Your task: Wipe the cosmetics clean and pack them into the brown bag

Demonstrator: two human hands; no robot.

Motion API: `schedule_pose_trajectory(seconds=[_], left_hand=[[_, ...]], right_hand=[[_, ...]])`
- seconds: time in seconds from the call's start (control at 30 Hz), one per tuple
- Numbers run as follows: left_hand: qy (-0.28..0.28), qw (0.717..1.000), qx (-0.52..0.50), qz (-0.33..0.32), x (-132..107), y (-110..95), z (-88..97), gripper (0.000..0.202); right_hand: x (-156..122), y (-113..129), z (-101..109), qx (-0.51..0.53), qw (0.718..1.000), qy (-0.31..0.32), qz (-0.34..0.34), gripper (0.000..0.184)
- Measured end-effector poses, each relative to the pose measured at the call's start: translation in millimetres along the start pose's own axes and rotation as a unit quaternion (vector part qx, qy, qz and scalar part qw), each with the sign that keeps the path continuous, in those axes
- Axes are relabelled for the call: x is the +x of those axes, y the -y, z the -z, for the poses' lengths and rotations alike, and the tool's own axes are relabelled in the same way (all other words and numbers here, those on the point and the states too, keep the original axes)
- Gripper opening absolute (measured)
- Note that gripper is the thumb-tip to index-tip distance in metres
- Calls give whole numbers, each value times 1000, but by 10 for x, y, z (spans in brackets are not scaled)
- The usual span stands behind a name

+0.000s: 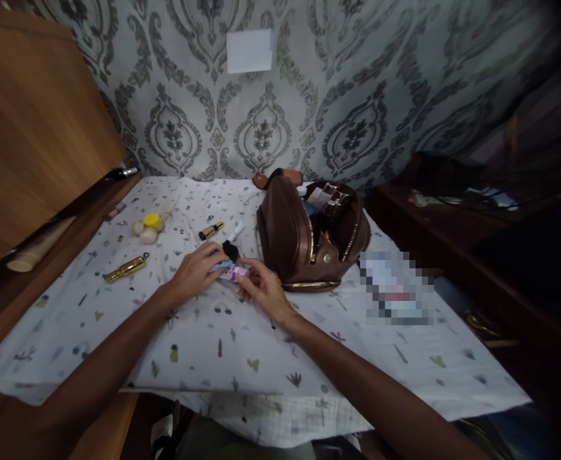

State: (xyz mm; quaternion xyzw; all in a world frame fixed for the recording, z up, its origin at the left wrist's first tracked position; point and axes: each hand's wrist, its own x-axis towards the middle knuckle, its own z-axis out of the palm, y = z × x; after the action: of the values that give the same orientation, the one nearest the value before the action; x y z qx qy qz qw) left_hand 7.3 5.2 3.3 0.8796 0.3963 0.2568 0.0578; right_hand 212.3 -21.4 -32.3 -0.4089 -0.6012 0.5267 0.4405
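Over the middle of the cloth, my left hand (195, 271) closes its fingers around a small light-blue object (221, 264) whose kind is unclear. My right hand (265, 291) pinches the right end of a small pink-and-purple packet (234, 273), which meets the blue object between my hands. Just beyond my fingers lies a black, rounded item (230, 250), partly covered by them. A brown leather handbag (285, 236) stands unzipped to the right of my right hand, with several things inside.
Farther back lie a gold-and-black lipstick tube (211, 230) and a white tube (237, 231). At left are a gold tube (125, 268) and a yellow-lidded container (153, 222) among pale round items. A blurred-out object (396, 287) lies right; a wooden panel (41, 115) rises left.
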Motion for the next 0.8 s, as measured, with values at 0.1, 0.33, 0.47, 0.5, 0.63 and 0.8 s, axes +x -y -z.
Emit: schedule_pose_trajectory(seconds=[0.1, 0.33, 0.47, 0.5, 0.63, 0.8], left_hand=[[-11, 1000, 6, 21, -19, 84, 17, 23], [-32, 997, -34, -54, -2, -137, -4, 25], [-61, 998, -3, -20, -6, -41, 38, 29], [-73, 997, 3, 0, -5, -2, 54, 29], [-115, 988, -40, 98, 15, 66, 119, 34], [-128, 927, -253, 244, 69, -52, 106, 42]], right_hand=[[-19, 1, -2, -3, 1000, 5, 6, 50], [-29, 20, -15, 4, 1000, 1, 26, 49], [-100, 101, -64, 24, 999, -8, 47, 51], [-125, 129, -72, 23, 998, -14, 61, 49], [-227, 260, -45, 7, 994, -20, 108, 42], [-368, 416, 107, -19, 987, -56, 150, 31]])
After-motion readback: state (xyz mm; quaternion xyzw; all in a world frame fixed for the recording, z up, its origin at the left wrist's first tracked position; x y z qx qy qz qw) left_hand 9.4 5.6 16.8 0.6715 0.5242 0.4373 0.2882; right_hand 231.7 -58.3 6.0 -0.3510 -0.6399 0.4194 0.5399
